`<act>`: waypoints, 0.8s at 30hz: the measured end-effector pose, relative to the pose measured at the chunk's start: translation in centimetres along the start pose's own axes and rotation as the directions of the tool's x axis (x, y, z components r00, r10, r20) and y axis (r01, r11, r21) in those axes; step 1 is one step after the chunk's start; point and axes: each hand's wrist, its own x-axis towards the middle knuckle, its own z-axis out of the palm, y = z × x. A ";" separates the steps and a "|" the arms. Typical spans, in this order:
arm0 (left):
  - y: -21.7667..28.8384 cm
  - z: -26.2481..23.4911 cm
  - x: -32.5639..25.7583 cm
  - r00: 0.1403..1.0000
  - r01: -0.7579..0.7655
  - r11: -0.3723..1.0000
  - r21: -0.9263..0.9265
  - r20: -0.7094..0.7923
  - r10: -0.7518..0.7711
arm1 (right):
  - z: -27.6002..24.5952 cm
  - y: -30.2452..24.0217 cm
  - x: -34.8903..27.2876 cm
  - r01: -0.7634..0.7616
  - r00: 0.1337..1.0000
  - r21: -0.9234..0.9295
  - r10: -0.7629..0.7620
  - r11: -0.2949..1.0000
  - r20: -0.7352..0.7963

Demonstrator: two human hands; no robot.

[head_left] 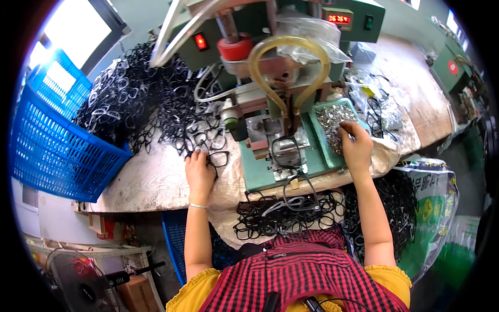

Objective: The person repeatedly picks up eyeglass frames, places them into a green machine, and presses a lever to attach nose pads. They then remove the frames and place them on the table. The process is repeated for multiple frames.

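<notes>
My left hand (199, 172) rests on the worktable with its fingers closed on a black eyeglass frame (219, 153), at the near edge of a large heap of similar frames (125, 99). Over a green tray (325, 156) of small metal parts (333, 118), the thumb and fingertips of my right hand (357, 148) are pinched together; whatever lies between them is too small to make out. Between my hands stands a bench press (283, 78) with a yellowish looped hose (254, 58). A dark eyeglass frame sits at its metal fixture (256, 125), and another frame (315, 195) hangs in front.
A blue plastic basket (62, 140) leans at the left table edge. More dark frames (286, 213) lie close to my apron, with others beside a printed sack (431, 208) at right. A fan (83, 283) stands lower left. Plastic bags (374, 93) lie behind the tray.
</notes>
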 end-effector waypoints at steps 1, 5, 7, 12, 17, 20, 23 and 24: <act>0.0 0.5 -0.1 0.999 -0.001 0.999 -0.047 -0.047 -0.002 | -0.8 0.2 -0.3 0.035 0.999 -0.041 -0.036 0.999 -0.011; -1.2 -1.5 0.7 0.995 -0.055 0.998 0.029 -0.084 0.057 | -3.3 0.7 -0.1 0.190 0.982 -0.117 -0.186 0.975 0.041; -1.8 -2.9 1.2 0.992 -0.031 0.999 0.027 -0.119 0.034 | -3.2 1.1 0.1 0.254 0.967 -0.165 -0.250 0.953 0.042; -2.0 -2.4 -0.6 0.942 0.110 0.841 -0.529 -0.215 -0.259 | -2.1 0.6 -0.8 0.046 0.999 -0.003 -0.046 0.999 -0.013; -0.6 -1.1 -2.1 0.799 0.303 -0.050 -0.952 0.282 -0.531 | -1.5 -5.9 -0.4 0.025 0.993 0.382 -0.066 0.924 0.094; 1.3 -0.7 0.7 0.856 0.239 -0.313 -0.919 0.351 -0.378 | 0.6 -9.2 0.5 0.129 0.982 0.460 -0.177 0.879 0.062; 8.9 -6.9 5.0 0.962 -0.015 -0.263 -0.965 0.058 -0.267 | 3.4 -10.6 -0.4 -0.141 0.984 0.780 -0.003 0.609 0.180; 11.4 -9.7 5.9 0.979 -0.124 -0.203 -0.971 -0.086 -0.187 | 3.4 -10.6 -0.4 -0.204 0.970 0.778 0.015 0.595 0.243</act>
